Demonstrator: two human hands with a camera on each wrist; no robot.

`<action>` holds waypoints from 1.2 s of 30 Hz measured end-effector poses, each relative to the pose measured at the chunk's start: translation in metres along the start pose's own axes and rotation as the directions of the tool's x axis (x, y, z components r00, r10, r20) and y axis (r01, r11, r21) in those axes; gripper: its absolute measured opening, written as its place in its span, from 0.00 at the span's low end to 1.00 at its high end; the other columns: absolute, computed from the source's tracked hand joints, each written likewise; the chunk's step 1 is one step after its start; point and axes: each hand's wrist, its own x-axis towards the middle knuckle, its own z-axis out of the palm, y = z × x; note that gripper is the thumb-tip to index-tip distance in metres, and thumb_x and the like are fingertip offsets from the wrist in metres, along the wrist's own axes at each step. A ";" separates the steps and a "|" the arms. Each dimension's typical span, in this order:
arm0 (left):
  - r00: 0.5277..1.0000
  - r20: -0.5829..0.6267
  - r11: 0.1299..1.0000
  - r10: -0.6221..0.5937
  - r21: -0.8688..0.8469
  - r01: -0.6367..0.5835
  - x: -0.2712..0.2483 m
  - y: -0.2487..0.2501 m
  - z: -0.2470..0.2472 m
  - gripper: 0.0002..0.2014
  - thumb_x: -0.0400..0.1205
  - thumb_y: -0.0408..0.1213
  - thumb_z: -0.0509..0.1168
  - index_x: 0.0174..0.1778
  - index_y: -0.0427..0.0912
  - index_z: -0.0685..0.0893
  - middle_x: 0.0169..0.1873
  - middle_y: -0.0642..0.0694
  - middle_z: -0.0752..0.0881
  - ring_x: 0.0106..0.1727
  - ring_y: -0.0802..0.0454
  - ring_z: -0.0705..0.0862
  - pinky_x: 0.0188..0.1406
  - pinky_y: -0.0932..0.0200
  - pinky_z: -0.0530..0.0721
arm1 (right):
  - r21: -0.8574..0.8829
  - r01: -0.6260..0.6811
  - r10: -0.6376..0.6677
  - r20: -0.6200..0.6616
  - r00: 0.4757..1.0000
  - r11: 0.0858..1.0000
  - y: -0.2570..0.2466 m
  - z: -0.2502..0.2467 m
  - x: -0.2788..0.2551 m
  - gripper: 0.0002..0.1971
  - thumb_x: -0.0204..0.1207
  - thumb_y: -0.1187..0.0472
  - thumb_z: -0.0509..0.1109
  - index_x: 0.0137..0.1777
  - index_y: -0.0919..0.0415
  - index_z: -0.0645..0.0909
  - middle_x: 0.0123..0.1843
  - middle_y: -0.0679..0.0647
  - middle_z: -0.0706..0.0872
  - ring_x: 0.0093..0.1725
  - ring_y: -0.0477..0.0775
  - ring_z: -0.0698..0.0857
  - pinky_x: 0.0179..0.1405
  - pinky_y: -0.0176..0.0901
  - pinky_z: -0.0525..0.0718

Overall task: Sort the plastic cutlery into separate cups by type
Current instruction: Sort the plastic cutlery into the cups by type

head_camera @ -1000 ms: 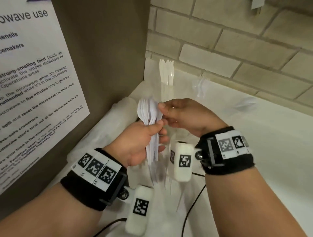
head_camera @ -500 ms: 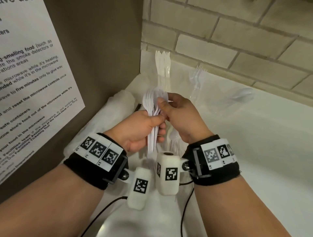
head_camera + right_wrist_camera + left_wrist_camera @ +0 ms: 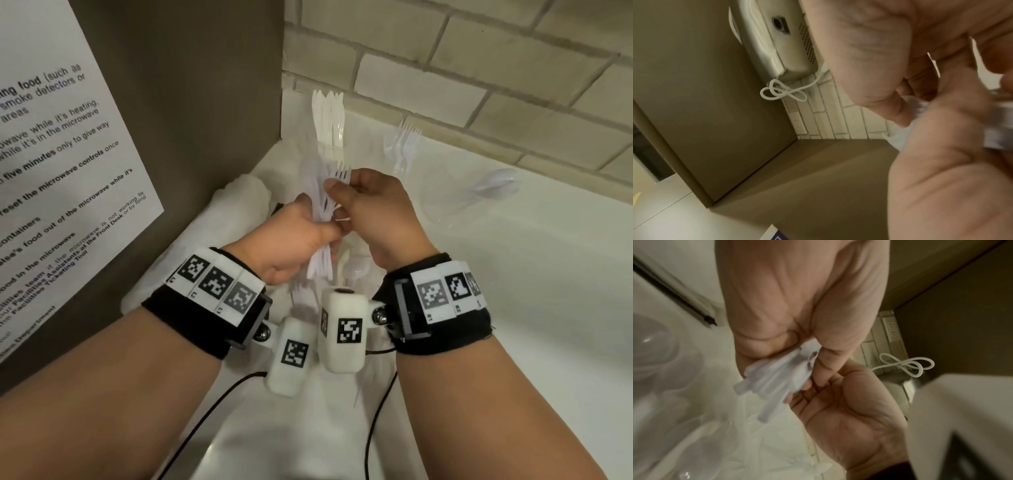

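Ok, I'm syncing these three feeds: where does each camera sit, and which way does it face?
Head: worn on the head, looking down at the left hand and right hand, both forearms, and the bundle of cutlery.
Left wrist: under the left wrist, looking along the palm at the cutlery handles.
Right wrist: under the right wrist, looking past the fingers up at a wall unit.
Shared: both wrist views show the looped white cord and both hands.

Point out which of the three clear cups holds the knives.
The cup of knives is the leftmost one, in the corner beside the brown panel. The middle cup holds forks, the right one spoons.
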 end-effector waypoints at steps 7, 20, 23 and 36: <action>1.000 -0.009 1.000 0.005 0.014 -0.005 0.013 0.015 0.004 0.15 0.83 0.32 0.65 0.63 0.35 0.70 0.45 0.42 0.81 0.35 0.50 0.81 0.43 0.46 0.86 | 0.116 0.001 0.006 -0.058 0.998 0.993 0.000 0.005 0.014 0.03 0.80 0.61 0.66 0.50 0.59 0.78 0.46 0.61 0.87 0.37 0.54 0.83 0.50 0.58 0.86; 0.983 -0.116 0.940 0.142 0.326 -0.097 0.029 0.009 0.004 0.19 0.84 0.40 0.60 0.66 0.38 0.64 0.46 0.40 0.84 0.33 0.49 0.85 0.33 0.50 0.88 | 0.070 0.038 -0.032 -0.082 0.996 0.997 0.001 0.004 0.018 0.17 0.64 0.51 0.83 0.41 0.55 0.77 0.35 0.50 0.84 0.35 0.50 0.84 0.32 0.45 0.82; 0.988 -0.038 0.940 0.151 0.314 -0.131 0.027 0.010 0.002 0.17 0.82 0.36 0.63 0.63 0.39 0.64 0.43 0.42 0.83 0.38 0.49 0.82 0.35 0.52 0.83 | 0.062 0.037 -0.030 -0.114 0.993 0.997 0.001 0.001 0.022 0.08 0.69 0.58 0.78 0.41 0.61 0.82 0.32 0.50 0.85 0.32 0.49 0.86 0.35 0.48 0.86; 0.987 0.088 0.988 0.131 0.070 -0.137 0.018 0.008 0.000 0.19 0.82 0.41 0.64 0.66 0.41 0.67 0.43 0.49 0.80 0.39 0.54 0.79 0.38 0.53 0.80 | 0.122 0.078 -0.069 -0.075 0.995 0.990 0.000 -0.003 0.021 0.04 0.79 0.59 0.71 0.48 0.59 0.81 0.43 0.54 0.88 0.40 0.52 0.87 0.38 0.45 0.85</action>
